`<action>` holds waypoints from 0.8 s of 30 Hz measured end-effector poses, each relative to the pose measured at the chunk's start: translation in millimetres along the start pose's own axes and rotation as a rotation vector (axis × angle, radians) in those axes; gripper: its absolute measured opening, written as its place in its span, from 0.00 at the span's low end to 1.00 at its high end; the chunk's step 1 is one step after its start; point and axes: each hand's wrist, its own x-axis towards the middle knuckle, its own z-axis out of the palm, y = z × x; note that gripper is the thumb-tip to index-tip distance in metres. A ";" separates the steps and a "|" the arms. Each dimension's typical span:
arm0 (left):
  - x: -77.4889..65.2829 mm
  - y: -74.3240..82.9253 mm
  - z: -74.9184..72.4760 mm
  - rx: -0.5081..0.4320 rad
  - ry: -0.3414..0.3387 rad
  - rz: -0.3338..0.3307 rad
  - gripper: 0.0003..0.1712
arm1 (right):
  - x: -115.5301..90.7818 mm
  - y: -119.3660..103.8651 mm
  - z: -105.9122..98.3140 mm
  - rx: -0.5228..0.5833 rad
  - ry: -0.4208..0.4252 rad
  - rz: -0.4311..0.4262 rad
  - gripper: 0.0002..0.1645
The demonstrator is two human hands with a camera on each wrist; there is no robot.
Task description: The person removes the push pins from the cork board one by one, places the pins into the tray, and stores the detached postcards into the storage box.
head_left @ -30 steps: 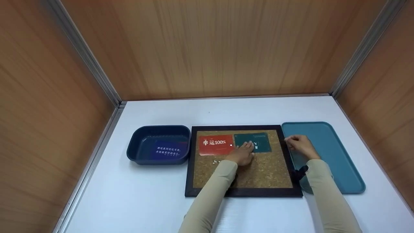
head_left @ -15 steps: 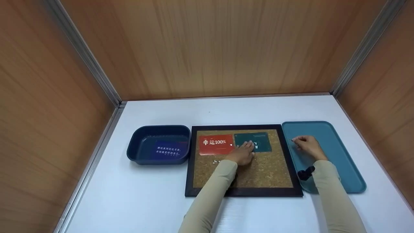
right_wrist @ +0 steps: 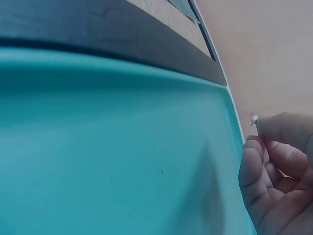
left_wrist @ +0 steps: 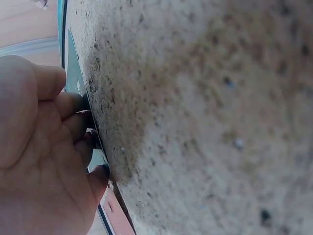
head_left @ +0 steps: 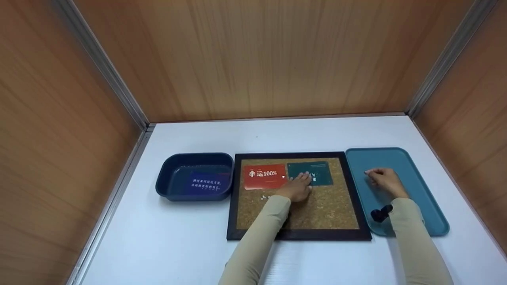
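My left hand [head_left: 296, 188] lies on a cork board [head_left: 332, 213] with a dark frame, its fingers extended over a dark green card [head_left: 321, 174]. In the left wrist view, the fingertips press the card against the cork. The hand covers the card's lower left part. Beside it is a red card [head_left: 263, 177] with white lettering and a small white dot near its right edge. My right hand [head_left: 386, 183] is over the teal tray [head_left: 420, 198]. It pinches a thumbtack [right_wrist: 253, 118] between thumb and finger, the short metal point showing in the right wrist view.
Left of the board stands a deep navy dish [head_left: 170, 194] with a dark blue card [head_left: 206, 184] inside. Several small white bits [head_left: 265, 197] sit on the cork below the red card. Wood-grain panels [head_left: 277, 59] enclose the white table [head_left: 190, 237] at the back and sides.
My right hand has moved rightward from the board's right edge to over the teal tray, still pinching the thumbtack. The left hand has stayed in place on the green card.
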 end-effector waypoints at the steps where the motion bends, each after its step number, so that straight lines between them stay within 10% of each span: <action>1: 0.3 -0.3 0.2 0.000 -0.001 -0.002 0.30 | -0.4 0.7 -0.8 -0.003 0.002 0.005 0.28; 24: 0.8 -0.8 0.6 -0.019 0.002 0.021 0.30 | -9.4 22.0 -22.8 -0.020 0.037 0.026 0.27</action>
